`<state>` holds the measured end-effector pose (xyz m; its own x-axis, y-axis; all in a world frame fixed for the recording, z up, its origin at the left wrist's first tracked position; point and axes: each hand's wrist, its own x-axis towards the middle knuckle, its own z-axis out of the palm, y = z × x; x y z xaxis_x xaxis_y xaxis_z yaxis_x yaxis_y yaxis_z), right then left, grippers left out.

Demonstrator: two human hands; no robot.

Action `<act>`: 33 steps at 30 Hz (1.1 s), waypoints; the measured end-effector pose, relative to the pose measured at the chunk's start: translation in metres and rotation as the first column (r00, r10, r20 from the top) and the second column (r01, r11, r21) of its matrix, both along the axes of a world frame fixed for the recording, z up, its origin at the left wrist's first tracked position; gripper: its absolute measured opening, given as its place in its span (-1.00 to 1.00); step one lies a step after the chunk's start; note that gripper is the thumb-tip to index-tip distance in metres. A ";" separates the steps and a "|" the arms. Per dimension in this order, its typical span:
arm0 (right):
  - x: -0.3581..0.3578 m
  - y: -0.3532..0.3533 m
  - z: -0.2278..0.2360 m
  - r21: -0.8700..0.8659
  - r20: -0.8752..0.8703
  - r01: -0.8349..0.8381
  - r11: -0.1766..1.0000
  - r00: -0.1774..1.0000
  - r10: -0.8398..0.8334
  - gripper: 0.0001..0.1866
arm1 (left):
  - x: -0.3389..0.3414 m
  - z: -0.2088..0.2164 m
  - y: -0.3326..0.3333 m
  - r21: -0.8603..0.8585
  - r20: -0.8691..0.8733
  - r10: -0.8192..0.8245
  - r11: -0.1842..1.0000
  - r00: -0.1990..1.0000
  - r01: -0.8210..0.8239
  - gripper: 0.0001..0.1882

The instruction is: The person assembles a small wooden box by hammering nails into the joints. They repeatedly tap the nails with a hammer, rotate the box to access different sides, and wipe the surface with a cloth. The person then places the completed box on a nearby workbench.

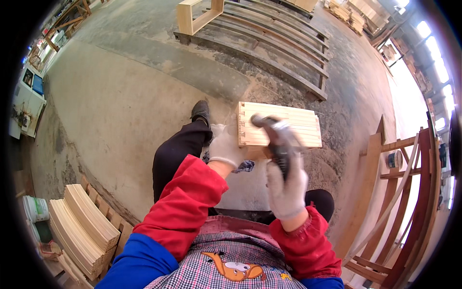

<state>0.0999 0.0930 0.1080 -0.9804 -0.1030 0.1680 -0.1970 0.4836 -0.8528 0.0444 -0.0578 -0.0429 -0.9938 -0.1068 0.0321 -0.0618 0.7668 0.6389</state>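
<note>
A pale wooden box (293,118) with jointed corner edges and a planked side facing up lies before me on a light-coloured support (248,188). My left hand (226,148), in a white glove, is closed on the box's near left corner; some of its fingers are hidden. In my right hand (288,188), also white-gloved, is a hammer (279,137) with a dark handle. Its metal head is blurred by motion over the box's upper face. A dark bluish crumpled cloth (245,166) shows beside my left wrist.
Beyond the box, a slatted pallet (269,48) carries an open wooden frame (199,19). Stacked wood strips (84,231) stand at lower left beside white tubs (36,209). A wooden rack (394,192) rises on the right, with a small bucket (394,160). My shoe (200,111) rests left of the box.
</note>
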 end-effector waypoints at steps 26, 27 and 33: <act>-0.014 0.007 -0.009 0.412 0.217 -0.166 0.896 0.973 0.080 -0.67 | -0.001 -0.003 -0.004 -0.043 0.075 -0.020 0.999 0.997 0.023 0.09; -0.019 0.008 -0.009 0.391 0.152 -0.166 0.905 0.982 0.115 -0.66 | -0.003 -0.003 -0.005 -0.053 0.005 -0.020 0.998 1.000 0.020 0.08; -0.022 0.007 -0.008 -0.005 -0.178 -0.037 0.999 0.983 0.035 -0.59 | -0.001 -0.006 -0.002 -0.019 0.000 -0.014 1.000 1.000 0.014 0.06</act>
<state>0.0781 0.0999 0.0998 -0.9304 -0.1356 0.3405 -0.3632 0.4669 -0.8063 0.0438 -0.0602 -0.0488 -0.9951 -0.0926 0.0341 -0.0511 0.7796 0.6242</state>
